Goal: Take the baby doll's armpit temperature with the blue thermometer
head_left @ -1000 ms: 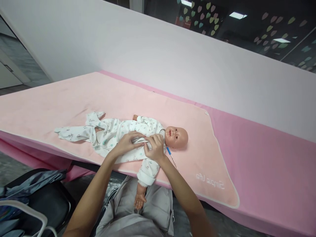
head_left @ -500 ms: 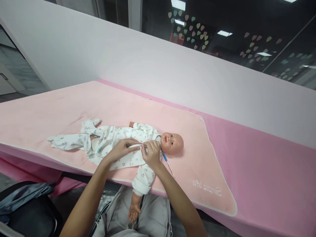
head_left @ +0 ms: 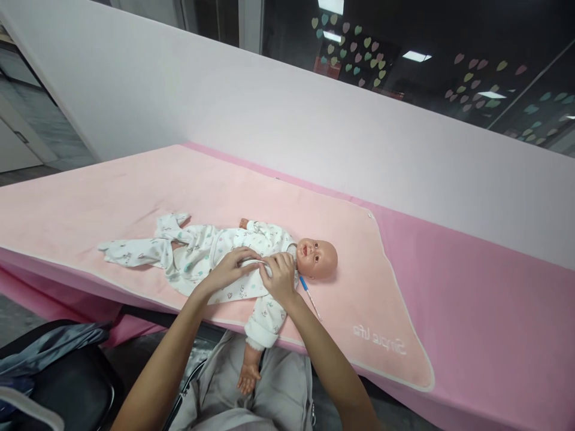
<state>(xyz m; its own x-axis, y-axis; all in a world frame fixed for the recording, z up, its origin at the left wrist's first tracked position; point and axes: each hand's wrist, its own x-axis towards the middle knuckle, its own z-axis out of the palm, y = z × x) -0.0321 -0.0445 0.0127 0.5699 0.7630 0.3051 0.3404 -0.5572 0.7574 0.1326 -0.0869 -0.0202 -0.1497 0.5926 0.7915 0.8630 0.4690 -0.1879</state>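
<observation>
A baby doll lies on its back, head to the right, dressed in a white printed top and matching trousers. Over its chest, my left hand pinches the edge of the top. Close beside it, my right hand also has bent fingers closed on the cloth edge. The fingertips of both hands nearly meet; any fastening between them is too small to make out. A thin thermometer-like stick with a blue end lies by the doll's neck. One doll arm hangs over the table edge.
The doll rests on a peach mat with a white border, spread over a pink cloth. A white wall stands behind the table. A black chair with grey cloth on it is at the lower left.
The whole view has shifted slightly, so the doll appears a little farther right. Both hands stay at the chest of the top, fingers still closed on its edge.
</observation>
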